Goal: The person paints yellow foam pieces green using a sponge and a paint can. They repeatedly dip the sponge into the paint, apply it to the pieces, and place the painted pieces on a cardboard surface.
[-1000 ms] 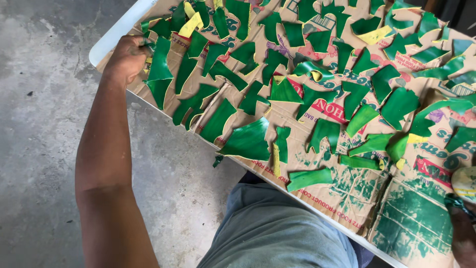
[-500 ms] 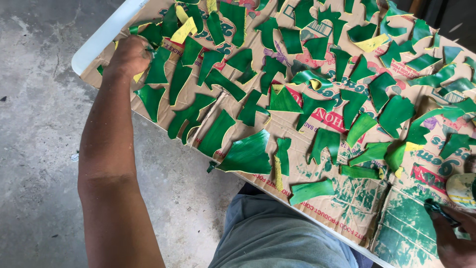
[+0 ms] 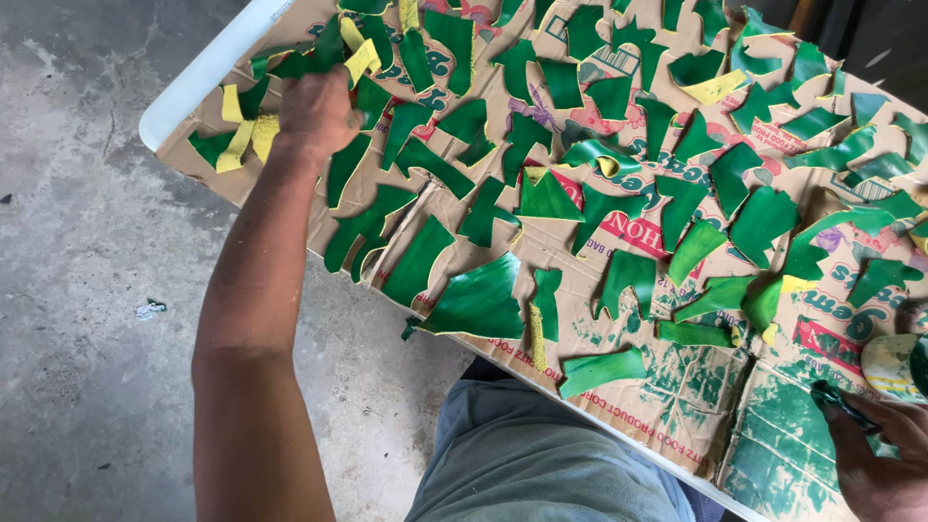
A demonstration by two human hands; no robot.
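I get one view, from the head, looking steeply down and close. The desk (image 3: 193,82) runs diagonally from upper left to lower right; floor (image 3: 77,290) fills the left, my lap (image 3: 541,474) the bottom centre.

Flattened cardboard boxes (image 3: 677,406) cover counter (image 3: 208,72), brown, rectangular panels laid side by side. Printing in red, purple and green across them, mostly hidden under green pieces. Green paint smeared on panel (image 3: 773,454) at near right edge. No screens, no signs.
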